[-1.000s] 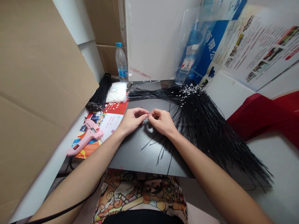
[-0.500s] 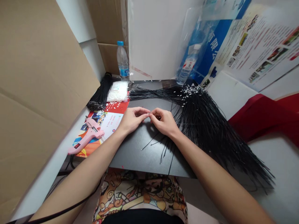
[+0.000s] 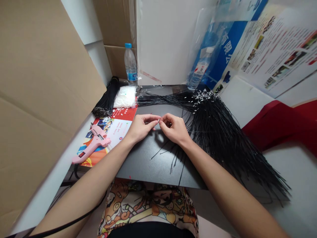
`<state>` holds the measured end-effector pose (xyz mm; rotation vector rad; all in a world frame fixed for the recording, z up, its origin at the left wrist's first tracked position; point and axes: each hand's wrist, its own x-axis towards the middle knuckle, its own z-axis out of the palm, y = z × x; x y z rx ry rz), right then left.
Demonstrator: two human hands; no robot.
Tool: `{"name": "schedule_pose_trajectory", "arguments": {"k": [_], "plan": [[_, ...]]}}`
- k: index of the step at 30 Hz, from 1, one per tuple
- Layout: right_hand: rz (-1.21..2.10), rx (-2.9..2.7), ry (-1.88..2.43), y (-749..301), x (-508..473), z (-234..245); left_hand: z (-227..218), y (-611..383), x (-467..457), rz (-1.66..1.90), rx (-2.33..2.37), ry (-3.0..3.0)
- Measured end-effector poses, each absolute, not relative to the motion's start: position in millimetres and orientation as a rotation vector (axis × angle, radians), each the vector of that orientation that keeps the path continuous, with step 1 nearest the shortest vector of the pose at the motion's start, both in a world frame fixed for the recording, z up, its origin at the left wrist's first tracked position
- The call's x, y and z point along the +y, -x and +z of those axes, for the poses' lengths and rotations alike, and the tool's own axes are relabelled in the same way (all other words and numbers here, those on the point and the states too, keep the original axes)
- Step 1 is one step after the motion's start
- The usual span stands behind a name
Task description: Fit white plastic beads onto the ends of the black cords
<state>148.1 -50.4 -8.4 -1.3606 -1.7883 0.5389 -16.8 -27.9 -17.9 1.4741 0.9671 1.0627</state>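
Note:
Over the dark tabletop, my left hand (image 3: 141, 128) and my right hand (image 3: 174, 129) meet at their fingertips. Each is closed in a pinch, thumb against forefinger. Something tiny and pale seems to sit between them, too small to name. Right beside my right hand spreads a large bundle of black cords (image 3: 218, 138), many with white tips at the far end. A few loose cord ends stick out below my right wrist. More black cords (image 3: 163, 99) lie across the table beyond my hands.
At left, a pink glue gun (image 3: 95, 142) rests on a colourful printed sheet (image 3: 121, 127). Behind it are a bag of small white pieces (image 3: 125, 97) and another black cord bundle (image 3: 107, 99). Two water bottles (image 3: 130, 64) stand at the back. Cardboard (image 3: 44, 82) rises at left; red cloth (image 3: 272, 125) lies right.
My pinched fingertips have shifted very slightly to the right. The cords, glue gun and bottles lie as before.

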Motion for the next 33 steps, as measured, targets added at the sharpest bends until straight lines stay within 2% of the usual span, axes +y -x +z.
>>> {"name": "schedule_pose_trajectory", "arguments": {"k": [33], "plan": [[0.682,-1.730,1.399,-147.7,-48.8,-6.8,-19.1,15.2,-27.3,1.097,0.972,-1.508]]}}
